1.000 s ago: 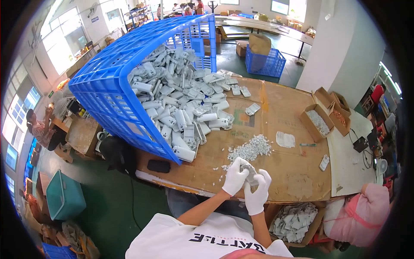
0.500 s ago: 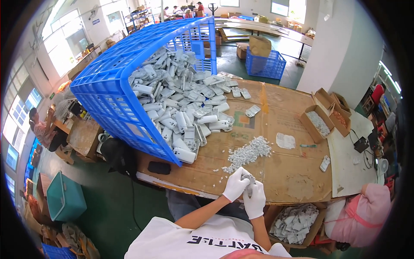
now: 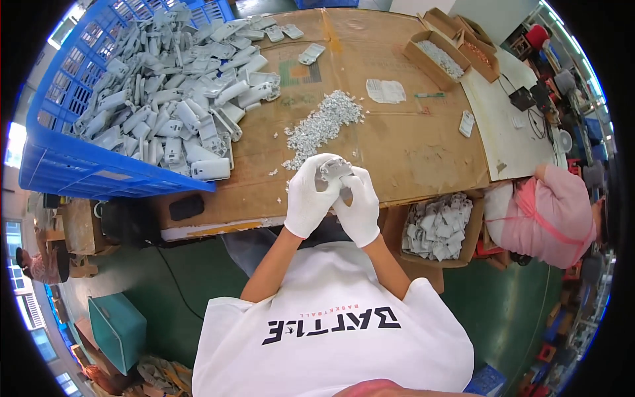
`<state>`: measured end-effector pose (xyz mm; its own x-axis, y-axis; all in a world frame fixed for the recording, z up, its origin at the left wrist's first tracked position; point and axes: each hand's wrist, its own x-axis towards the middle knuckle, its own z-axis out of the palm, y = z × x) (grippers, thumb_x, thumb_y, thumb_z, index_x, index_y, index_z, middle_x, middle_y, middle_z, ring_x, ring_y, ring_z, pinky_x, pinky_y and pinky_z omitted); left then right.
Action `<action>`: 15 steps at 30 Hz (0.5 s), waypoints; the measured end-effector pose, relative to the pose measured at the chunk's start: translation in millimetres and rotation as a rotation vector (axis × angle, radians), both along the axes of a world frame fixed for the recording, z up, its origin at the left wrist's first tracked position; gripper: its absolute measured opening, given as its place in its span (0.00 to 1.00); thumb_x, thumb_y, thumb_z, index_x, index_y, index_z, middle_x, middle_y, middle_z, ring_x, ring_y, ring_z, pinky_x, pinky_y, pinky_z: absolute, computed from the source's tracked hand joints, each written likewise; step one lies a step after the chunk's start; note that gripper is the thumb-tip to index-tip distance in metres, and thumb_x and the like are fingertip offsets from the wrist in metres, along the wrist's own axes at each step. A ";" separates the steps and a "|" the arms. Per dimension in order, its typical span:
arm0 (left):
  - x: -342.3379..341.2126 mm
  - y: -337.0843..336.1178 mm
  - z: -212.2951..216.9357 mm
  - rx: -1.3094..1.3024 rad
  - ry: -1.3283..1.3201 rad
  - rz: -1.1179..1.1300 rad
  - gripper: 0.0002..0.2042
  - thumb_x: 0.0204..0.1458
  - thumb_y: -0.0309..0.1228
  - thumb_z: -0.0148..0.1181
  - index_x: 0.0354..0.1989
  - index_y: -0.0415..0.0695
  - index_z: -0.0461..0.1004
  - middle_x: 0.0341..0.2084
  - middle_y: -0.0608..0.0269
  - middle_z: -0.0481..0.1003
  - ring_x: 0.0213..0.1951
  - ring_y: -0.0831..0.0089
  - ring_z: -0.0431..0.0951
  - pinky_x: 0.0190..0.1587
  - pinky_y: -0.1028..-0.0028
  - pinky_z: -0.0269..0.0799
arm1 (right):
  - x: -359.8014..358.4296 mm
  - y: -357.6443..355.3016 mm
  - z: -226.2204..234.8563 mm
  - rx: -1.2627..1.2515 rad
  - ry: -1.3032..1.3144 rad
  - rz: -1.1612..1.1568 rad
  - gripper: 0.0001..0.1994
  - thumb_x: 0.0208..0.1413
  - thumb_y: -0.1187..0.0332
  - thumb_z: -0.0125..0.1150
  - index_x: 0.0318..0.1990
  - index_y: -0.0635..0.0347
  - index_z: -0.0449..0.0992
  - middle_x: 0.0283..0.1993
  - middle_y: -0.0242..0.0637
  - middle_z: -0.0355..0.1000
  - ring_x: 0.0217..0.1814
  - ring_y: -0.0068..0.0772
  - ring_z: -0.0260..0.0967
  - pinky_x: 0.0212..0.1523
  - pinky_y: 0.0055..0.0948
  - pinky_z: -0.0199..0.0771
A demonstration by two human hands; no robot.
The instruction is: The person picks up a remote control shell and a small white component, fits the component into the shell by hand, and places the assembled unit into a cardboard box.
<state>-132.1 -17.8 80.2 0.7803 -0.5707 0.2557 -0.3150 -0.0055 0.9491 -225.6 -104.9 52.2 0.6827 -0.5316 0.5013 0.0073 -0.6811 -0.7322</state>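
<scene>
Both my hands wear white gloves and meet at the table's near edge. Between them is a light grey plastic casing (image 3: 336, 168), partly hidden by fingers. My left hand (image 3: 308, 197) wraps round its left side, with the thumb and fingers closed on it. From the right, my right hand (image 3: 359, 208) pinches the same casing, thumb and fingertips against it. Just beyond my hands lies a heap of small white plastic pieces (image 3: 324, 126). A large pile of similar grey-white casings (image 3: 178, 92) spills out of a tipped blue crate (image 3: 99, 162) on the left.
On the right are cardboard boxes of small parts (image 3: 436, 59), a single casing (image 3: 467, 124) and a clear plastic bag (image 3: 385, 91). A carton of white parts (image 3: 436, 228) stands below the table edge, beside a person in pink (image 3: 546, 215). A black object (image 3: 186, 208) lies front left.
The view has tilted down, so the table sits higher in the picture. My hands have turned the casing a little and still hold it together.
</scene>
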 end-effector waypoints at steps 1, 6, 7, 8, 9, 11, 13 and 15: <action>-2.0 -0.3 2.2 0.015 -0.018 -0.010 0.17 0.47 0.18 0.63 0.48 0.42 0.76 0.39 0.60 0.81 0.40 0.70 0.83 0.44 0.71 0.79 | -2.0 -0.4 -0.3 -0.002 -0.017 -0.010 0.16 0.43 0.79 0.70 0.39 0.57 0.72 0.51 0.40 0.72 0.50 0.45 0.74 0.45 0.36 0.78; -12.5 4.8 5.8 0.048 -0.120 -0.003 0.21 0.47 0.19 0.64 0.53 0.43 0.76 0.40 0.59 0.80 0.39 0.68 0.83 0.42 0.71 0.81 | -9.4 9.1 2.2 -0.028 -0.013 -0.108 0.16 0.43 0.79 0.71 0.39 0.56 0.71 0.57 0.41 0.70 0.54 0.45 0.74 0.46 0.35 0.79; -15.1 6.4 7.8 0.079 -0.107 0.008 0.21 0.47 0.20 0.65 0.54 0.42 0.76 0.42 0.56 0.81 0.41 0.66 0.83 0.45 0.70 0.80 | -9.7 10.2 0.5 -0.050 -0.093 -0.126 0.18 0.43 0.79 0.71 0.41 0.56 0.72 0.58 0.41 0.68 0.55 0.45 0.73 0.47 0.36 0.79; -17.4 7.5 9.9 0.109 -0.093 0.019 0.22 0.48 0.21 0.66 0.54 0.42 0.76 0.44 0.53 0.81 0.43 0.64 0.84 0.48 0.70 0.78 | -10.3 10.4 -0.8 -0.072 -0.173 -0.144 0.19 0.43 0.79 0.71 0.43 0.56 0.72 0.60 0.42 0.67 0.56 0.45 0.73 0.48 0.37 0.79; -19.0 9.1 11.7 0.109 -0.093 0.020 0.22 0.48 0.21 0.66 0.54 0.42 0.76 0.44 0.53 0.81 0.43 0.64 0.84 0.48 0.70 0.78 | -10.6 10.5 -2.2 -0.072 -0.172 -0.142 0.19 0.43 0.79 0.71 0.43 0.56 0.72 0.60 0.42 0.67 0.56 0.45 0.73 0.48 0.37 0.79; -21.9 12.3 15.0 0.119 -0.154 0.049 0.23 0.47 0.21 0.65 0.55 0.42 0.76 0.44 0.54 0.81 0.44 0.64 0.83 0.48 0.69 0.78 | -11.2 10.6 -4.4 -0.134 -0.179 -0.083 0.23 0.42 0.80 0.72 0.49 0.55 0.76 0.60 0.43 0.67 0.56 0.46 0.73 0.50 0.37 0.80; -22.4 15.5 18.3 0.133 -0.181 0.065 0.23 0.46 0.20 0.64 0.55 0.41 0.76 0.44 0.53 0.81 0.45 0.64 0.83 0.49 0.69 0.78 | -11.4 13.2 -3.9 -0.135 -0.140 -0.071 0.25 0.42 0.80 0.72 0.51 0.55 0.77 0.60 0.43 0.67 0.57 0.46 0.72 0.51 0.37 0.79; -23.1 18.1 21.6 0.144 -0.207 0.075 0.23 0.46 0.20 0.64 0.55 0.41 0.76 0.44 0.53 0.81 0.45 0.63 0.83 0.49 0.69 0.78 | -12.2 15.7 -2.1 -0.138 -0.101 -0.065 0.27 0.41 0.81 0.72 0.53 0.54 0.78 0.60 0.43 0.67 0.57 0.46 0.72 0.51 0.36 0.79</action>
<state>-155.2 0.3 101.9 0.7613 -0.5552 0.3349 -0.4963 -0.1667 0.8520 -237.7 -89.2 50.0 0.5919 -0.4941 0.6368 0.0288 -0.7766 -0.6294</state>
